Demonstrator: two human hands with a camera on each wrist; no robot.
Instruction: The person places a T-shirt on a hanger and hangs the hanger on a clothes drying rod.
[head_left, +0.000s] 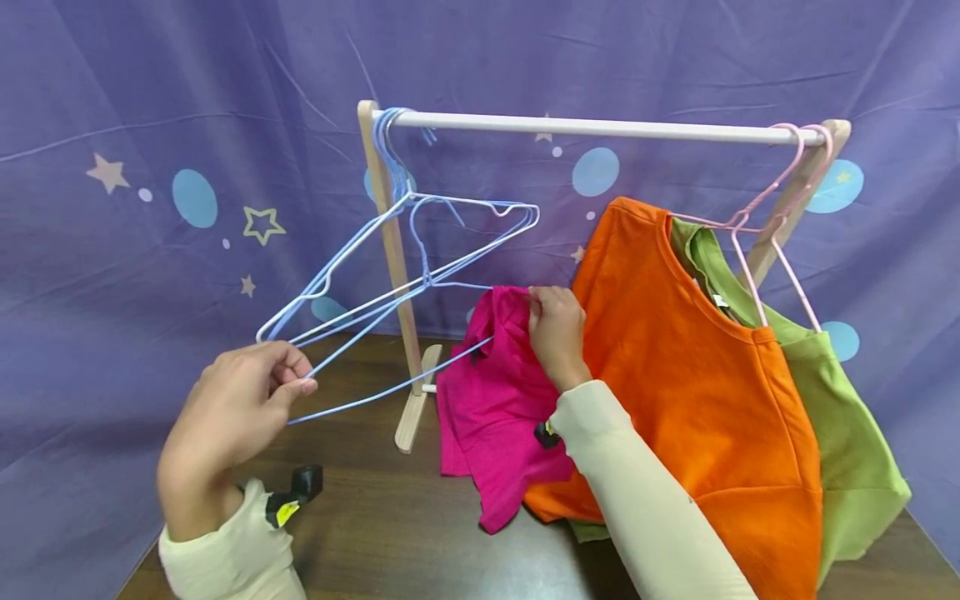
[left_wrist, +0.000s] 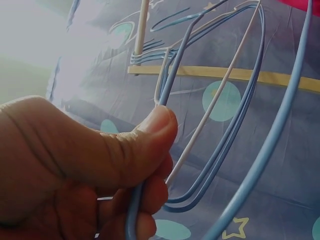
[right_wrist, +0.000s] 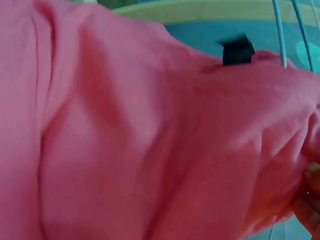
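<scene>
The pink shirt (head_left: 498, 408) hangs in the air over the desk (head_left: 360, 521), between the left post (head_left: 397, 258) of the rack and the orange shirt (head_left: 675, 375). The right end of a blue hanger (head_left: 427, 282) runs into the bunched top of the pink shirt; its left end is bare. This hanger's hook stands free below the rack's bar (head_left: 600, 127), in front of the hangers there. The right wrist view shows a black tag (right_wrist: 237, 51) at the shirt's edge, near the wires.

The left hand (head_left: 236, 400) has thumb and fingers pinched together on the blue hanger's sloping wire, near its left corner. The right hand (head_left: 557, 333) is clamped on the top edge of the pink shirt, just beside the orange one. Whether the pink shirt's lowest corner touches the desk, I cannot tell.

At the bar's left end hang several other hangers, blue ones and a white hanger (head_left: 537, 215), bunched by their hooks against the post. At its right end, two pink hangers (head_left: 750, 279) carry the orange shirt in front and the green shirt (head_left: 847, 433) behind it. The post's wooden foot (head_left: 418, 400) stands on the desk toward its back edge. Behind everything hangs a purple curtain (head_left: 480, 50) with stars and pale blue ovals.
</scene>
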